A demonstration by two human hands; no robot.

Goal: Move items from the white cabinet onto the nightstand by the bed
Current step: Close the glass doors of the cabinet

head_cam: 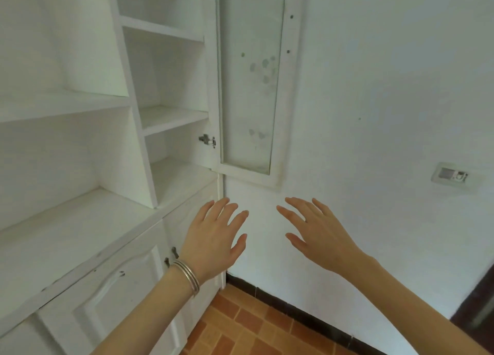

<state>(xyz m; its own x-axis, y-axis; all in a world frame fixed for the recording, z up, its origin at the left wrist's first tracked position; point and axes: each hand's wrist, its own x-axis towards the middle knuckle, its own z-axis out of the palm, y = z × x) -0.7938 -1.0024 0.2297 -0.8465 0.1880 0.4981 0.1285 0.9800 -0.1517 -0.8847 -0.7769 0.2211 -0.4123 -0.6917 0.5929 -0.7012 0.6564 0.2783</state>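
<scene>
The white cabinet (pixel 80 221) fills the left half of the view, and every shelf I can see in it is bare. Its glass-panelled door (pixel 248 87) stands swung open against the wall. My left hand (pixel 213 237), with metal bangles on the wrist, is held out in front of the cabinet's right edge, fingers spread and holding nothing. My right hand (pixel 318 234) is raised beside it before the white wall, also spread and holding nothing. No nightstand, bed or loose item is in view.
Lower cabinet doors (pixel 112 296) with dark handles are shut below the counter. A wall socket (pixel 451 177) sits at the right. Orange floor tiles (pixel 254 328) and a dark skirting run below. A dark door frame (pixel 478 304) shows at the far right.
</scene>
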